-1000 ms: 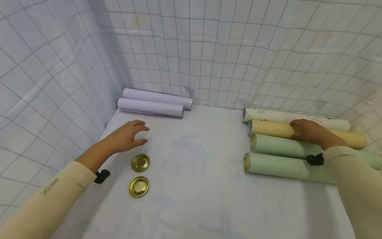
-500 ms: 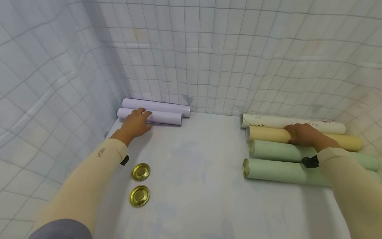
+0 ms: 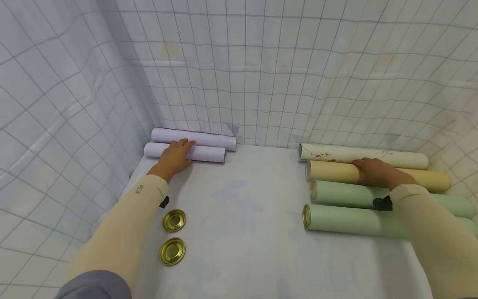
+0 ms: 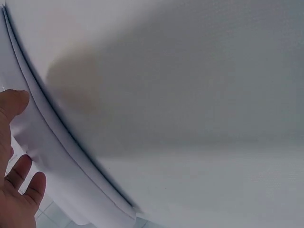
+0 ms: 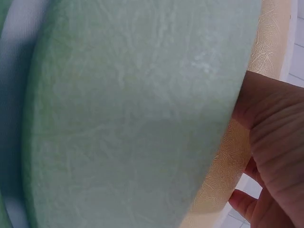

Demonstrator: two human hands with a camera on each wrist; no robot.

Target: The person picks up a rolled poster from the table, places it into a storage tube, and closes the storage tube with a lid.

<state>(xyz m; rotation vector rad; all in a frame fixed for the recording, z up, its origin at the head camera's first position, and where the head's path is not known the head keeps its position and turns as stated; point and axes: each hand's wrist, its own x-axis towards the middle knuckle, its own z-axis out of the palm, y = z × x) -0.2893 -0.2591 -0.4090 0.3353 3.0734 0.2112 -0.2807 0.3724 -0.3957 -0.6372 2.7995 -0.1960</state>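
In the head view my left hand (image 3: pixel 174 159) grips the front lilac wallpaper roll (image 3: pixel 209 154) at the back left. The left wrist view shows the thumb on this roll (image 4: pixel 61 137), with fingers bent over its other side. A second lilac roll (image 3: pixel 214 138) lies right behind it. At the right, my right hand (image 3: pixel 377 171) holds the yellow wallpaper roll (image 3: pixel 332 171) near its middle. In the right wrist view its embossed yellow surface (image 5: pixel 221 166) shows between thumb and fingers, partly hidden by a green roll (image 5: pixel 128 114).
A white patterned roll (image 3: pixel 403 158) lies behind the yellow one. Two green rolls with gold ends, a back one (image 3: pixel 343 194) and a front one (image 3: pixel 347 219), lie before it. Two gold round lids, one farther (image 3: pixel 174 220) and one nearer (image 3: pixel 172 251), rest at the left. Grid-patterned sheeting (image 3: pixel 254 83) encloses the table.
My left hand has moved forward from above the table near the lids onto the front lilac roll and closed round it. My right hand stays on the yellow roll. The head view has shifted slightly.
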